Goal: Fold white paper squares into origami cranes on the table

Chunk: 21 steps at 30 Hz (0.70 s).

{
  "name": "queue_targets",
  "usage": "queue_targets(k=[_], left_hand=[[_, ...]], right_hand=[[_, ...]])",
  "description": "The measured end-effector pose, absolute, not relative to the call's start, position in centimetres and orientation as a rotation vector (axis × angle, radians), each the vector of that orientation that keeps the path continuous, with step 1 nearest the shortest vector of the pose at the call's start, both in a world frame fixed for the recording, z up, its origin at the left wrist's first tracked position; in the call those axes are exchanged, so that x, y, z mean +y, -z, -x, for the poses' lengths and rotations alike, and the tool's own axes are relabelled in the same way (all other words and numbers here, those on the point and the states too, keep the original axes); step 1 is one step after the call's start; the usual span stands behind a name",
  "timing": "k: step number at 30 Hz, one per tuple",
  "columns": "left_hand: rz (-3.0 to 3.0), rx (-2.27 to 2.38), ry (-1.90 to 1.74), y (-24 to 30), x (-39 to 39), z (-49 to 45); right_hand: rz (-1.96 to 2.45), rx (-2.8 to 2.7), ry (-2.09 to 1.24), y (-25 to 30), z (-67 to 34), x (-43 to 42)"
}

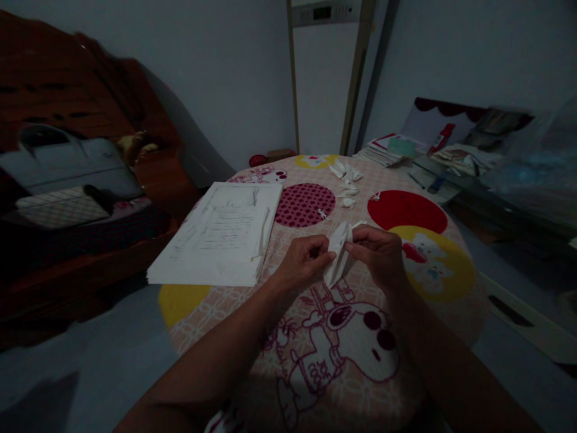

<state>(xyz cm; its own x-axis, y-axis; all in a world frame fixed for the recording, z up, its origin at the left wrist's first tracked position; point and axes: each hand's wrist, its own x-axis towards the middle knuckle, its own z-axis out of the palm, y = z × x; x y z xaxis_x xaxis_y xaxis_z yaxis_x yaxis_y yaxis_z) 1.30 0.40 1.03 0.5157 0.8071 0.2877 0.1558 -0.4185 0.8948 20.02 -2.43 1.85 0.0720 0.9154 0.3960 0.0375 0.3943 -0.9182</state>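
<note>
Both my hands meet over the middle of a round table covered by a cartoon-printed cloth (324,337). Between them is a folded piece of white paper (339,251), held upright. My left hand (303,260) pinches its left side with curled fingers. My right hand (379,252) grips its right edge, fingers closed on the fold. Several small folded white paper pieces (346,174) lie farther back on the cloth.
A thick stack of white printed sheets (220,234) lies at the table's left. Books, papers and clutter (406,149) pile on a surface at the right. A wooden bench with a grey bag (67,165) stands left. A white door (322,78) is behind.
</note>
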Motion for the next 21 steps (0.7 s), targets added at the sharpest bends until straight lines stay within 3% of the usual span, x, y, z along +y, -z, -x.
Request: queue_targets(k=[21], left_hand=[[-1.772,0.796,-0.929,-0.4,0.62,-1.42]], right_hand=[[0.959,-1.224,-1.084,-1.88,-20.29,-2.4]])
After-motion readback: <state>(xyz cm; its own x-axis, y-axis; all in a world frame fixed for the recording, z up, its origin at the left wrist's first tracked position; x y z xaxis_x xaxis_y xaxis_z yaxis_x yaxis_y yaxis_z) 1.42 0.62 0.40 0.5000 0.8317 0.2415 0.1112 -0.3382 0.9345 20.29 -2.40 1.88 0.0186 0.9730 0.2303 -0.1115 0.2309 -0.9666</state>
